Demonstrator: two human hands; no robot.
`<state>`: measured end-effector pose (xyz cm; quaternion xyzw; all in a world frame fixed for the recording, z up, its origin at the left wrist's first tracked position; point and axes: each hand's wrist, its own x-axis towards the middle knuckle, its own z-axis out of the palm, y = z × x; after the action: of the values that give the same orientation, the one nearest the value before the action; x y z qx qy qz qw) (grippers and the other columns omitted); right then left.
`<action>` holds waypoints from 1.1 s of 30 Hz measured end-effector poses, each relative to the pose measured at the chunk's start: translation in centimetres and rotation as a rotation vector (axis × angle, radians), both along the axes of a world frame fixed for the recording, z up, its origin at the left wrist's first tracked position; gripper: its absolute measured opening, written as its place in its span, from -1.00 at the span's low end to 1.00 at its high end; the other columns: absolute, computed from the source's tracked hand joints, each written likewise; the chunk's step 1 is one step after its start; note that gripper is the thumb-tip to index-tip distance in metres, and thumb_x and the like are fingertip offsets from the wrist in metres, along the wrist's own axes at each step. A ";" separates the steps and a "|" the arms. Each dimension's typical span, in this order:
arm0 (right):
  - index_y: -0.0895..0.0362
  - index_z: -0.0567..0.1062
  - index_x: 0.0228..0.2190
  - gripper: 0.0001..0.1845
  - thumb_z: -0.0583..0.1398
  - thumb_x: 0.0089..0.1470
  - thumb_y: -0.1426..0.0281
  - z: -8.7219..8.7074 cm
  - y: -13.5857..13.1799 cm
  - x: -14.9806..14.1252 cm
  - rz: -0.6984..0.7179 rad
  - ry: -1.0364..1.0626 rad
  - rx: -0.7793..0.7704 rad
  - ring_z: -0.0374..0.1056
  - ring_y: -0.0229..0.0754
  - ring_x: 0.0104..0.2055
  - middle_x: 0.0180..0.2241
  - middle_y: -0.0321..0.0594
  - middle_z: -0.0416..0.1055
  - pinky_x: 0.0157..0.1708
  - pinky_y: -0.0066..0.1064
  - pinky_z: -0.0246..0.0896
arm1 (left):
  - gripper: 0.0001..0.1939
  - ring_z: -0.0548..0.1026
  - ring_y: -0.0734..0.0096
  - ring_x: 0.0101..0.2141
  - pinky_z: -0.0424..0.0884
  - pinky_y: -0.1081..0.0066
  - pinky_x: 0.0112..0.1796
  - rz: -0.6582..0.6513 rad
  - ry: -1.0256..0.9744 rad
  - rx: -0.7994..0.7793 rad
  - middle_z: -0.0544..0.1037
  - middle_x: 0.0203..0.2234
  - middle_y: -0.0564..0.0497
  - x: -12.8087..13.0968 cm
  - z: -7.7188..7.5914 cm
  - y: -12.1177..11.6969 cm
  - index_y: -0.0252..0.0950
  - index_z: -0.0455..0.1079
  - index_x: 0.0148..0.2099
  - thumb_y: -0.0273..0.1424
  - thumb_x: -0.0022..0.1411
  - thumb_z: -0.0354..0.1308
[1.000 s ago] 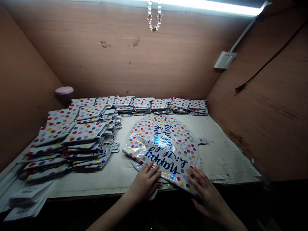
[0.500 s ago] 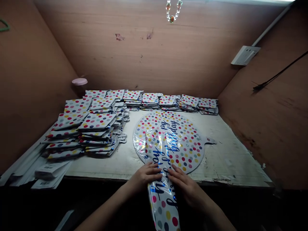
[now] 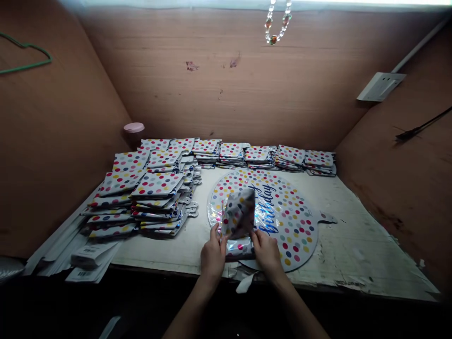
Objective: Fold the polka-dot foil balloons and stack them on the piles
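Note:
A polka-dot foil balloon (image 3: 239,214), folded into a narrow strip, is between my hands, its upper part bent up and over. My left hand (image 3: 213,255) pinches its left edge, thumb and fingers closed. On the other side my right hand (image 3: 267,254) grips the right edge the same way. Below them a flat round foil balloon (image 3: 293,216) with dark blue "birthday" lettering lies on the table, its tail pointing right. The folded piece covers part of its lettering.
Folded dotted balloons (image 3: 155,183) are stacked at the left, with more piles (image 3: 259,153) along the back wall. White labelled packets (image 3: 90,254) lie at the front left. A pink-lidded cup (image 3: 134,127) stands behind the stacks. The worn table edge (image 3: 162,268) runs along the front.
The long strip that hung over the table edge has been folded up into a shorter piece. My hands went from lying on it to gripping its sides. The view shifted slightly.

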<state>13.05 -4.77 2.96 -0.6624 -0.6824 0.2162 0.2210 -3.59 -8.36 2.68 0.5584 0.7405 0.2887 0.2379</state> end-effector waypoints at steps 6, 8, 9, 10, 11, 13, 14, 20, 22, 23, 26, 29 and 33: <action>0.13 0.41 -0.32 -0.71 -0.08 0.25 0.33 -0.3 -0.2 -2.1 -0.165 -0.212 -0.057 0.42 -0.07 -0.46 -0.52 -0.13 0.46 -0.52 -0.39 0.09 | -0.52 0.38 0.09 0.04 0.36 0.16 -0.02 -0.143 0.456 0.204 0.39 0.04 -0.19 1.0 0.1 2.4 -0.25 0.15 0.25 -0.46 0.29 0.00; 0.18 0.36 -0.16 -0.72 -0.09 0.23 0.38 -0.8 -0.7 -2.2 -0.169 -0.180 0.019 0.42 -0.05 -0.46 -0.47 -0.09 0.47 -0.51 -0.35 0.16 | -0.54 0.18 0.07 0.19 0.17 0.07 0.14 -0.393 0.514 0.261 0.29 0.15 -0.13 0.6 -0.4 3.0 -0.19 0.22 0.22 -0.38 0.28 0.06; 0.21 0.31 -0.08 -0.69 -0.09 0.22 0.40 -1.0 -1.1 -2.1 -0.161 -0.164 0.088 0.43 -0.02 -0.42 -0.39 -0.03 0.48 -0.49 -0.31 0.21 | -0.51 0.09 0.06 0.24 0.09 0.03 0.18 -0.484 0.530 0.259 0.23 0.21 -0.12 0.4 -0.7 3.3 -0.17 0.20 0.23 -0.32 0.27 0.08; 0.23 0.27 -0.01 -0.64 -0.08 0.20 0.42 -1.2 -1.4 -1.9 -0.137 -0.160 0.173 0.44 0.02 -0.35 -0.28 0.06 0.47 -0.44 -0.26 0.27 | -0.46 0.00 0.04 0.27 0.03 -0.01 0.19 -0.541 0.545 0.250 0.14 0.26 -0.11 0.1 -1.1 3.5 -0.15 0.15 0.27 -0.25 0.27 0.08; 0.23 0.24 0.05 -0.60 -0.06 0.18 0.43 -1.2 -1.9 -1.5 -0.085 -0.172 0.264 0.43 0.07 -0.24 -0.15 0.13 0.43 -0.35 -0.18 0.31 | -0.42 -0.07 0.03 0.29 -0.01 -0.04 0.19 -0.571 0.562 0.242 0.04 0.30 -0.10 -0.1 -1.4 3.8 -0.13 0.08 0.30 -0.21 0.27 0.07; 0.15 0.20 0.13 -0.49 0.00 0.12 0.46 -0.9 -2.7 -0.2 0.137 -0.241 0.401 0.27 0.18 0.06 0.11 0.14 0.24 -0.08 0.01 0.26 | -0.38 -0.15 0.04 0.30 -0.08 -0.07 0.20 -0.604 0.585 0.233 -0.08 0.33 -0.08 -0.6 -1.7 4.1 -0.09 -0.04 0.34 -0.14 0.30 0.01; 0.13 0.18 0.16 -0.42 0.04 0.08 0.47 -0.7 -3.0 0.6 0.273 -0.289 0.428 0.13 0.20 0.18 0.20 0.08 0.14 0.05 0.08 0.14 | -0.34 -0.17 0.03 0.31 -0.13 -0.08 0.20 -0.632 0.587 0.228 -0.12 0.34 -0.09 -0.9 -1.6 4.2 -0.10 -0.08 0.35 -0.09 0.29 -0.01; 0.29 0.15 0.20 -0.33 0.08 0.04 0.48 -1.5 -5.3 5.4 0.667 -0.423 0.546 -0.03 0.10 0.29 0.22 0.02 0.15 0.18 0.03 0.05 | 0.15 -0.22 -0.18 0.29 -0.26 -0.20 0.17 -0.998 0.523 0.122 -0.21 0.34 -0.23 -3.1 0.9 1.6 -0.20 -0.26 0.38 0.18 -0.08 0.16; 0.27 0.19 0.19 -0.38 0.08 0.07 0.48 -2.0 -6.3 6.3 0.757 -0.395 0.598 -0.01 0.09 0.28 0.19 0.00 0.21 0.18 0.01 0.07 | 0.07 -0.17 -0.14 0.29 -0.19 -0.16 0.18 -1.051 0.514 0.124 -0.18 0.34 -0.14 -3.8 1.5 -0.3 -0.10 -0.24 0.38 -0.02 -0.04 0.26; 0.26 0.19 0.19 -0.39 0.08 0.09 0.48 -2.1 -6.6 6.6 0.795 -0.370 0.603 -0.01 0.08 0.28 0.19 -0.01 0.21 0.19 0.00 0.07 | -0.01 -0.14 -0.09 0.29 -0.16 -0.12 0.19 -1.055 0.507 0.143 -0.13 0.34 -0.08 -4.1 1.6 -1.2 -0.05 -0.21 0.37 -0.13 0.01 0.25; 0.19 0.22 0.17 -0.47 0.05 0.16 0.46 -2.1 -6.8 6.9 0.822 -0.187 0.575 0.05 0.00 0.27 0.16 -0.02 0.26 0.17 -0.06 0.11 | -0.23 -0.03 0.05 0.28 -0.09 -0.01 0.21 -1.054 0.436 0.214 0.11 0.28 0.01 -4.7 1.2 -2.9 0.00 -0.06 0.34 -0.30 0.13 0.16; 0.13 0.37 0.04 -0.61 0.05 0.20 0.31 -2.2 -5.8 6.7 0.721 0.140 0.464 0.30 -0.04 0.11 -0.02 -0.03 0.45 0.03 -0.16 0.29 | -0.53 0.25 0.18 0.17 0.06 0.09 0.17 -0.950 0.264 0.261 0.41 0.10 -0.01 -4.7 0.6 -2.9 -0.04 0.25 0.20 -0.38 0.24 0.03; 0.12 0.49 -0.39 -0.59 -0.08 0.25 0.26 -2.4 -3.6 5.0 0.279 0.230 0.311 0.45 -0.10 -0.44 -0.49 -0.12 0.49 -0.45 -0.34 0.35 | -0.71 0.51 0.28 -0.19 0.39 0.27 -0.14 -0.481 -0.031 0.206 0.58 -0.23 -0.06 -3.4 -0.2 -1.6 -0.20 0.46 -0.09 -0.38 0.32 -0.09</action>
<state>18.02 -8.38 0.54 -0.4908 -0.7627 0.2111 0.3646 -6.96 -9.97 2.48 0.7353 0.5492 0.3062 0.2528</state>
